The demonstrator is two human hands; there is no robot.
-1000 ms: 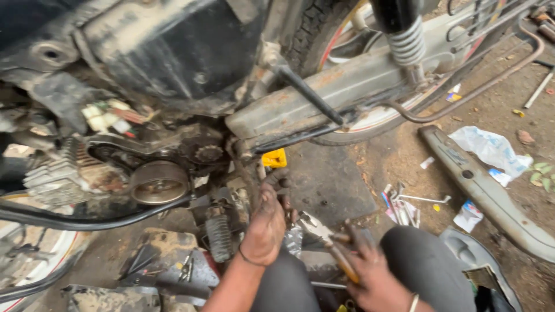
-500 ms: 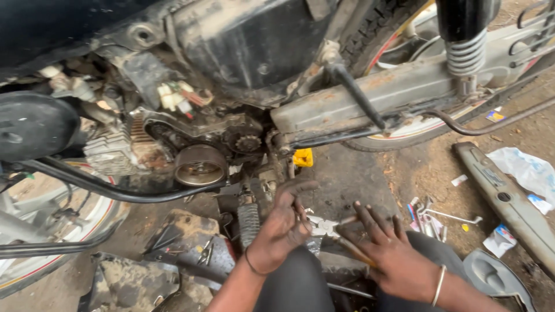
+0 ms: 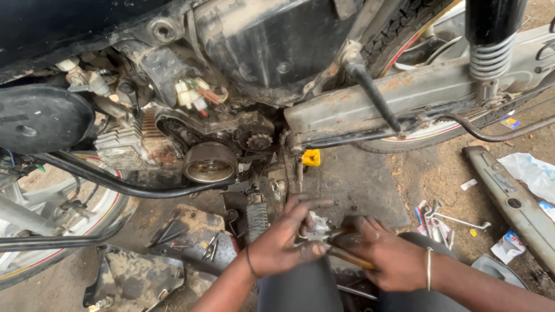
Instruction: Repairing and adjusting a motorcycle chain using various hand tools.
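A motorcycle stands over dirt ground with its engine side uncovered, showing a round rotor (image 3: 210, 163) and a small sprocket (image 3: 259, 141). My left hand (image 3: 283, 238) and my right hand (image 3: 386, 255) meet low in the middle, below the engine. Both are closed around a pair of pliers (image 3: 341, 251) with orange-tinted handles. The left hand also pinches a small crumpled silvery piece (image 3: 317, 224) at the plier jaws. Both hands are greasy. My dark-trousered knees lie under them.
A footrest peg (image 3: 256, 218) sits left of my hands. Dirty black covers (image 3: 139, 277) lie at lower left. A yellow block (image 3: 311, 157) rests under the frame. Loose spanners (image 3: 445, 222) and a long grey cover (image 3: 511, 202) lie at right. The rear wheel (image 3: 416, 40) and shock spring (image 3: 490, 55) are above.
The view has shifted right and closer. My right hand, spread flat on the ground before, has closed on the pliers, and both hands have come together over the small silvery piece.
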